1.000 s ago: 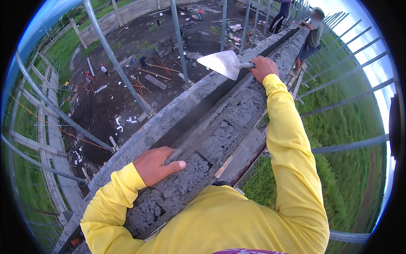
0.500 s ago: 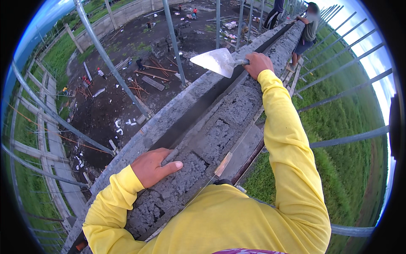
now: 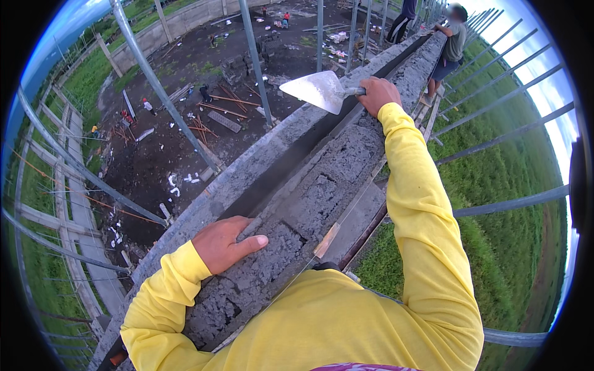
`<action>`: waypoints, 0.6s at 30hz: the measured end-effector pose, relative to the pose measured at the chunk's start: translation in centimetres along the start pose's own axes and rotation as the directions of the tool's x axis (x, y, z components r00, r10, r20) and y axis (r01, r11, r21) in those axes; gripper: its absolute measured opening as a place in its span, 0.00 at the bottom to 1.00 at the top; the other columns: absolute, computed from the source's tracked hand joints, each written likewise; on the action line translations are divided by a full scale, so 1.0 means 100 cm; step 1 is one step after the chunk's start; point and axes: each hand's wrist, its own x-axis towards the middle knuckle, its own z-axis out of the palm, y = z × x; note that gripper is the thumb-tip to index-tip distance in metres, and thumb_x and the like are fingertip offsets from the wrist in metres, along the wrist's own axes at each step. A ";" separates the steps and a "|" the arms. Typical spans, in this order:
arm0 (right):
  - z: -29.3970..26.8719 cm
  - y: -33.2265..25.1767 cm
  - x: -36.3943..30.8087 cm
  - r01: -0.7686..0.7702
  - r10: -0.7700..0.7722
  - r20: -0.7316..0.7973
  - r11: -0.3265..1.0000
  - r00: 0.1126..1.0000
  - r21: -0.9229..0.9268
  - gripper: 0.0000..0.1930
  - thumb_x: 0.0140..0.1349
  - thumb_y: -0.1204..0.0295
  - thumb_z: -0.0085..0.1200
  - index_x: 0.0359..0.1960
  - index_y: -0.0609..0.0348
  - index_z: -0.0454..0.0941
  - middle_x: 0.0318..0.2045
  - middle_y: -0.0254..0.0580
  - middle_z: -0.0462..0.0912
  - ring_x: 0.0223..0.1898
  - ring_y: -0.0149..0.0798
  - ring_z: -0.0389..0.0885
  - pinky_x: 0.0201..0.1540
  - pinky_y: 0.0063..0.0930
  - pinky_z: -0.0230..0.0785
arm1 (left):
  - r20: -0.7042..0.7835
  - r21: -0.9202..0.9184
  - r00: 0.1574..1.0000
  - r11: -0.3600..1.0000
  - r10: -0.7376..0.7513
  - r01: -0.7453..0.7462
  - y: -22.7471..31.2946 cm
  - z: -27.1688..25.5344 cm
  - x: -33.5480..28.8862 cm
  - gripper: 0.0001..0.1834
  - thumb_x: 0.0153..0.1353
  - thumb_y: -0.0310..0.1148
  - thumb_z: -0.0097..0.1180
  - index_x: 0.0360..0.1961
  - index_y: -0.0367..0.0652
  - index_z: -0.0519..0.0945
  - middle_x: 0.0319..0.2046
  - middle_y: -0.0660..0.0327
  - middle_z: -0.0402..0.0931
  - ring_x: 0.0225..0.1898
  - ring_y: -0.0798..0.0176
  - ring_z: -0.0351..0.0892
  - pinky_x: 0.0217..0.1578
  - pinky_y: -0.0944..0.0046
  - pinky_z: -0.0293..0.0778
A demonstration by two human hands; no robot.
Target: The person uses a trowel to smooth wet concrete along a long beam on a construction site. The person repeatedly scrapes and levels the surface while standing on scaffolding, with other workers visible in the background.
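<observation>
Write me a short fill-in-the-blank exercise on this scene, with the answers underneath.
1. The right hand grips a ____ by its handle.
2. The hand nearer the picture's bottom edge is the person's ____.
3. Both sleeves are coloured ____.

Missing words: trowel; left hand; yellow.

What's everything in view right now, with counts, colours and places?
Mason's trowel: one, silver, above the channel
Channel: one, dark, along the wall top
Mortar: one rough layer, grey, right of the channel
Wood strip: one, tan, mortar's outer edge
Metal posts: many, grey, both sides
Co-workers: two, grey and dark clothing, far along the wall
Distant workers: several, mixed colours, ground at upper left
Grass: broad areas, green, both sides
Left hand: one, bare, on the wall top
Right hand: one, bare, gripping the trowel
</observation>
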 end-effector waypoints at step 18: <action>-0.004 -0.001 -0.003 0.005 -0.005 0.027 1.000 1.000 0.013 0.12 0.65 0.60 0.68 0.47 0.47 0.93 0.52 0.44 0.91 0.60 0.53 0.88 0.61 0.55 0.78 | 0.166 0.151 0.980 0.985 -0.113 0.088 0.017 -0.024 0.003 0.49 0.78 0.66 0.55 0.81 0.32 0.67 0.70 0.36 0.78 0.66 0.40 0.82 0.68 0.46 0.74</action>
